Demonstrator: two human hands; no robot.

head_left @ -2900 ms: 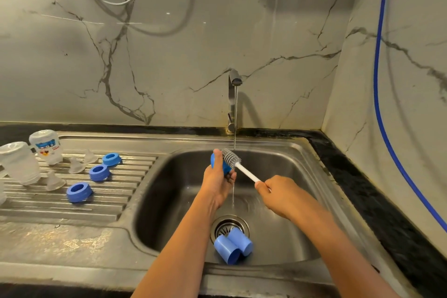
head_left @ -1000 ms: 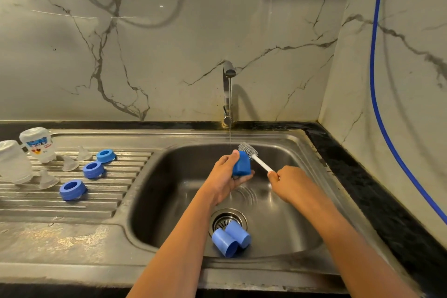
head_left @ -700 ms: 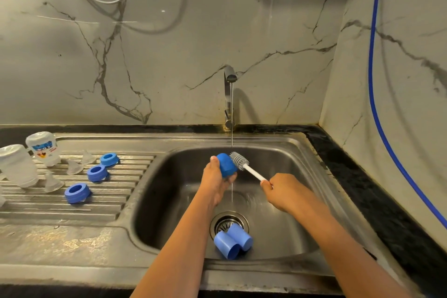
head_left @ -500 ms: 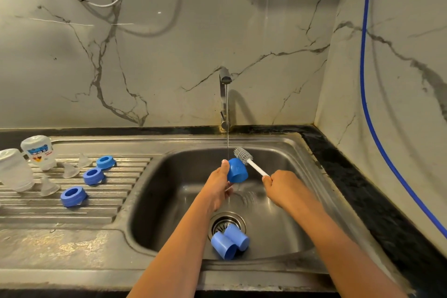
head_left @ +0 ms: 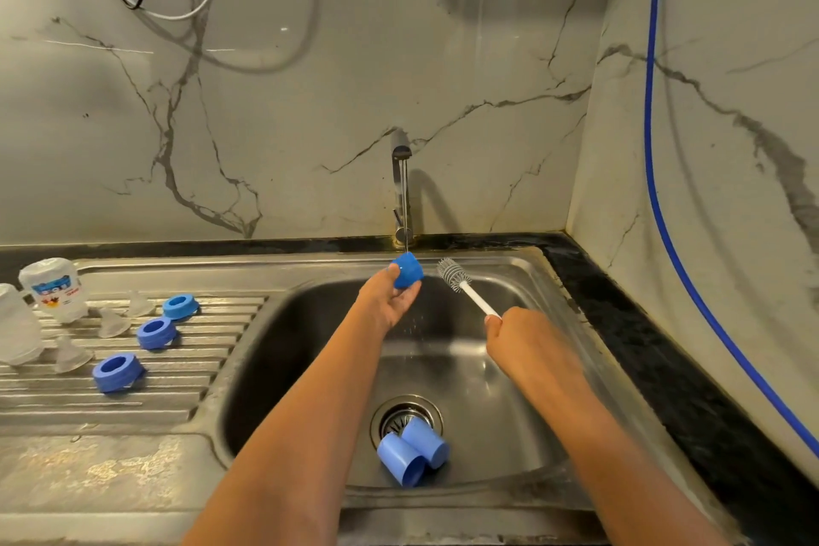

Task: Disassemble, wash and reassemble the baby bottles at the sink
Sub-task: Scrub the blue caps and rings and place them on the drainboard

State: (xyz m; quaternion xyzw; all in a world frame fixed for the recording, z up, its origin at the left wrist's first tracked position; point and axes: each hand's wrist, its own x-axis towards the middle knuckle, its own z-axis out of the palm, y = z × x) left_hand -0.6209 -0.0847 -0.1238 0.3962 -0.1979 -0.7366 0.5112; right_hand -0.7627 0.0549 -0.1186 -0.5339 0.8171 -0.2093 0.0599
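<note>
Left hand [head_left: 390, 299] pinches 1 blue cap [head_left: 407, 270] under the tap stream [head_left: 405, 208]. Right hand [head_left: 516, 330] grips the brush [head_left: 454, 275] handle — bristle head just right of the cap, apart, shaft angled toward it. 2 caps [head_left: 412, 452] lie at the drain.

a single wide-angle view looks from the person's head, forward and steeply down into the sink [head_left: 310, 324], near enough that both forearms [head_left: 310, 412] run up from the near edge to mid-frame. it faces the far marble wall [head_left: 310, 124] and the tap [head_left: 401, 191], taking in the drainboard [head_left: 177, 395] at left and the corner wall with a blue hose [head_left: 648, 146] at right.
</note>
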